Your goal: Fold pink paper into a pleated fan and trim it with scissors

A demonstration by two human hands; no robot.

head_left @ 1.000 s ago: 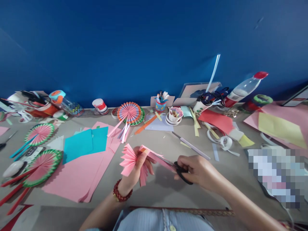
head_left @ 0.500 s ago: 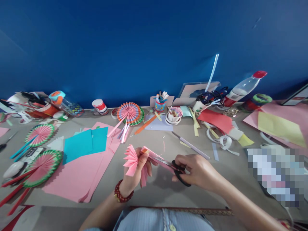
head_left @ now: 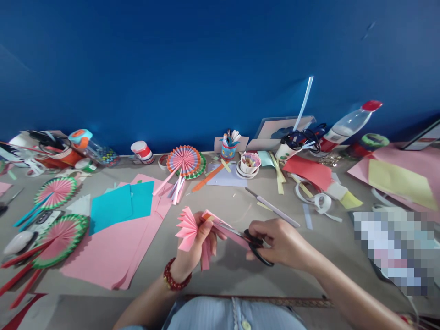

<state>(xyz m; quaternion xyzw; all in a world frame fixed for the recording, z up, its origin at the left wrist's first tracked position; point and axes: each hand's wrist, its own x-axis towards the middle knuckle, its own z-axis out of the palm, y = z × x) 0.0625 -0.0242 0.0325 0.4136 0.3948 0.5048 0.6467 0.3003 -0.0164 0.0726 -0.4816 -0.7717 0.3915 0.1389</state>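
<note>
My left hand (head_left: 202, 236) grips pleated pink paper (head_left: 186, 229), its zigzag folds fanning out to the left and a strip hanging below the fingers. A folded pink strip with an orange edge sticks out to the right of my thumb. Black-handled scissors (head_left: 252, 239) are in my right hand (head_left: 280, 243), fingers wrapped through the loops. The blades lie along the folded pink strip, their tips close to my left thumb. Part of the pleated paper is hidden behind my left fingers.
Pink sheets (head_left: 99, 261) with blue paper (head_left: 122, 206) on top lie to the left, beside finished paper fans (head_left: 62, 240). A lavender-handled knife-like tool (head_left: 277, 211) lies beyond my right hand. A tape roll (head_left: 322, 202), a tilted plastic bottle (head_left: 347, 126) and small cups (head_left: 250, 162) stand further back.
Both hands stay almost in place, with the scissors still at the pink strip. A thin pink sliver seen above the strip earlier is now only a faint blur.
</note>
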